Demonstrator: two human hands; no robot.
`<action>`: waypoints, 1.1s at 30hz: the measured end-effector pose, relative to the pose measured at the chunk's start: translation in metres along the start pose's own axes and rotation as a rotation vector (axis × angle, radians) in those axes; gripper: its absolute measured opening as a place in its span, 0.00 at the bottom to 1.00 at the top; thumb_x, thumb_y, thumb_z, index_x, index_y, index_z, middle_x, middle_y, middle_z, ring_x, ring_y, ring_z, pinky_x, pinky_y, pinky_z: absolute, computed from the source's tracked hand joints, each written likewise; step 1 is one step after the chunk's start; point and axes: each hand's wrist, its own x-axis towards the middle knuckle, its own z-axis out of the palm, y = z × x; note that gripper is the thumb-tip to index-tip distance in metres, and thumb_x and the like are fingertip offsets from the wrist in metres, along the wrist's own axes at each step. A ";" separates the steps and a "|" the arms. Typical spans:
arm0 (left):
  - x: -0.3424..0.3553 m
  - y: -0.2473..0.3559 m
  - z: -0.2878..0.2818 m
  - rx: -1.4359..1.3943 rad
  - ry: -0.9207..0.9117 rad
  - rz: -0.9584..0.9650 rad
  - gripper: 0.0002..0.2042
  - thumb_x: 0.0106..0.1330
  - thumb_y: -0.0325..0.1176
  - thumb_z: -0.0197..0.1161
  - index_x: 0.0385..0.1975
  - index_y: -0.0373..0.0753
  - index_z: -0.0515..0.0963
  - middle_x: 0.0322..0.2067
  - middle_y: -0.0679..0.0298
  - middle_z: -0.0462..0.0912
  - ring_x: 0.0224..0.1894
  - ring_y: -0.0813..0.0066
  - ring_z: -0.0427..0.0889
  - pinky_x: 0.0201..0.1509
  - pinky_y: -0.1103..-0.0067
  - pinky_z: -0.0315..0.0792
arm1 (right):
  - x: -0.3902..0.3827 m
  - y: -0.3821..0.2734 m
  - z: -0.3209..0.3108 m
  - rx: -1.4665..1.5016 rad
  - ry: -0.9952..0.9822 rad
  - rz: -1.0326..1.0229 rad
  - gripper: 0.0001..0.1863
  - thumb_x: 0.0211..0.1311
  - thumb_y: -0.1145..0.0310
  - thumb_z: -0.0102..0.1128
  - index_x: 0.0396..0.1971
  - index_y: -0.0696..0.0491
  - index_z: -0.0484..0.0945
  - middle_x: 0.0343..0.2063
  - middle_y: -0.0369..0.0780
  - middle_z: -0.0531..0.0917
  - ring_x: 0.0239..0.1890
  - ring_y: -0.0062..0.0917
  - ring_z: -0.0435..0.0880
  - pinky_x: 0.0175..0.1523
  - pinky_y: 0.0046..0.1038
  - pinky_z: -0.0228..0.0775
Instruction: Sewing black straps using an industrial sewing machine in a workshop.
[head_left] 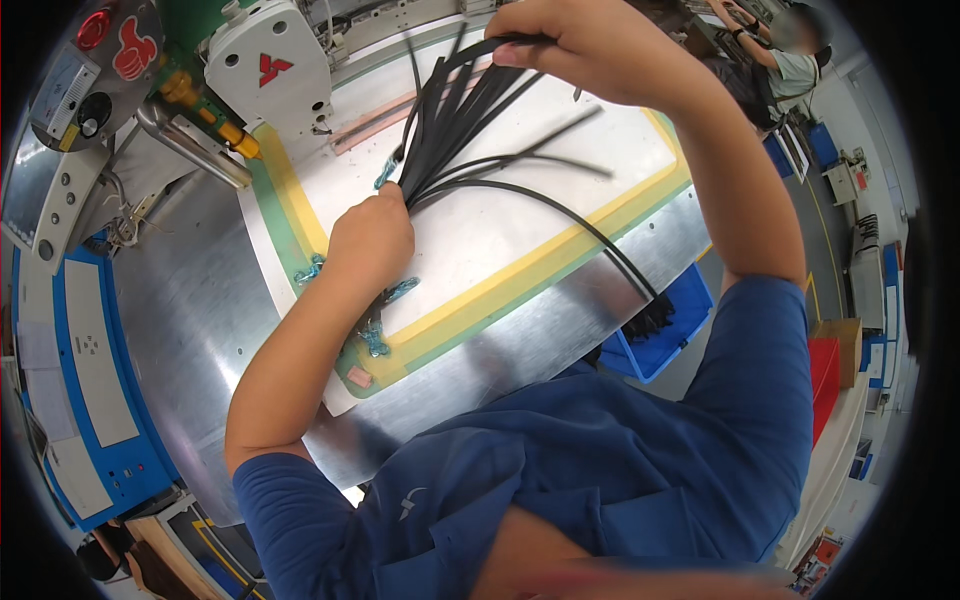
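Note:
A bundle of long black strips [445,135], cord-like, fans out over the white work board [520,225]. Near its lower end, my left hand [372,240] is closed round the bundle. My right hand [580,50] is raised at the far right and pinches the upper ends of some strips. Several loose strips spread rightward, and a couple bend over the table edge toward a blue crate [690,335] with more black pieces in it. Small teal twisted ties [374,340] lie beside my left wrist; another teal piece [384,172] shows just above my left hand.
Yellow and green tape [520,285] borders the board on a metal table [190,300]. A white sewing-machine head [262,75] stands at the back left, near a yellow and metal fitting [200,110]. A small pink block [360,377] lies at the board's corner. Another person [795,70] sits far right.

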 end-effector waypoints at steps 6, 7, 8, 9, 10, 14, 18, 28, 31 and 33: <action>-0.003 0.006 0.002 0.099 -0.057 0.165 0.13 0.68 0.30 0.57 0.49 0.31 0.72 0.40 0.44 0.86 0.43 0.43 0.87 0.51 0.56 0.79 | -0.007 0.001 -0.002 -0.097 -0.015 -0.010 0.13 0.72 0.60 0.61 0.41 0.55 0.82 0.32 0.49 0.85 0.39 0.48 0.85 0.44 0.43 0.75; -0.004 0.007 0.003 0.104 -0.080 0.196 0.13 0.68 0.30 0.58 0.49 0.32 0.72 0.40 0.45 0.86 0.44 0.44 0.86 0.51 0.57 0.79 | -0.005 0.003 0.004 -0.121 -0.026 0.065 0.17 0.68 0.55 0.65 0.44 0.54 0.82 0.37 0.49 0.87 0.43 0.47 0.86 0.47 0.43 0.76; -0.004 0.007 0.004 0.099 -0.096 0.237 0.14 0.68 0.30 0.59 0.50 0.33 0.72 0.40 0.46 0.86 0.44 0.45 0.86 0.51 0.57 0.79 | -0.007 0.003 0.012 -0.121 -0.029 0.062 0.17 0.68 0.55 0.65 0.44 0.54 0.82 0.37 0.49 0.87 0.43 0.47 0.86 0.47 0.43 0.76; -0.005 0.007 0.004 0.105 -0.103 0.226 0.14 0.68 0.30 0.59 0.50 0.33 0.72 0.40 0.46 0.86 0.44 0.45 0.86 0.51 0.57 0.79 | -0.009 0.003 0.022 -0.102 0.079 -0.022 0.15 0.69 0.58 0.65 0.45 0.54 0.83 0.33 0.45 0.85 0.37 0.40 0.84 0.43 0.38 0.75; -0.005 0.006 0.005 0.108 -0.099 0.237 0.14 0.67 0.31 0.59 0.50 0.34 0.72 0.40 0.47 0.86 0.44 0.45 0.86 0.50 0.57 0.79 | -0.011 0.005 0.032 -0.095 0.169 -0.068 0.13 0.71 0.61 0.65 0.45 0.55 0.83 0.29 0.41 0.84 0.31 0.33 0.83 0.39 0.32 0.73; -0.005 0.005 0.007 0.059 -0.067 0.263 0.14 0.67 0.31 0.61 0.49 0.34 0.73 0.39 0.48 0.86 0.43 0.46 0.87 0.50 0.57 0.79 | -0.031 -0.001 0.085 -0.022 -0.245 -0.060 0.30 0.58 0.52 0.75 0.57 0.50 0.79 0.30 0.45 0.86 0.37 0.46 0.88 0.42 0.41 0.77; -0.010 0.002 0.008 0.056 -0.056 0.254 0.14 0.66 0.31 0.61 0.49 0.35 0.73 0.39 0.48 0.86 0.42 0.46 0.87 0.49 0.58 0.79 | -0.041 0.005 0.125 -0.177 -0.601 0.080 0.53 0.48 0.49 0.80 0.73 0.51 0.66 0.30 0.47 0.87 0.38 0.45 0.89 0.42 0.43 0.79; -0.022 -0.006 0.001 -0.001 -0.107 0.295 0.20 0.62 0.29 0.62 0.55 0.32 0.73 0.40 0.45 0.84 0.44 0.44 0.85 0.50 0.58 0.78 | -0.013 0.068 0.132 -0.278 -0.571 0.228 0.38 0.44 0.67 0.76 0.61 0.42 0.76 0.37 0.43 0.89 0.43 0.42 0.89 0.44 0.42 0.80; -0.027 -0.017 -0.005 -0.062 -0.045 0.324 0.25 0.64 0.38 0.67 0.58 0.32 0.75 0.45 0.44 0.82 0.49 0.46 0.83 0.55 0.60 0.77 | -0.002 0.068 0.119 -0.260 -0.531 0.223 0.31 0.44 0.65 0.77 0.54 0.46 0.81 0.35 0.45 0.88 0.43 0.44 0.87 0.49 0.44 0.77; -0.027 -0.030 -0.010 -0.144 0.066 0.325 0.31 0.64 0.48 0.71 0.59 0.31 0.77 0.48 0.44 0.81 0.53 0.48 0.81 0.59 0.62 0.75 | 0.006 0.070 0.105 -0.143 -0.454 0.193 0.29 0.46 0.63 0.78 0.52 0.48 0.82 0.36 0.46 0.88 0.44 0.44 0.87 0.50 0.44 0.76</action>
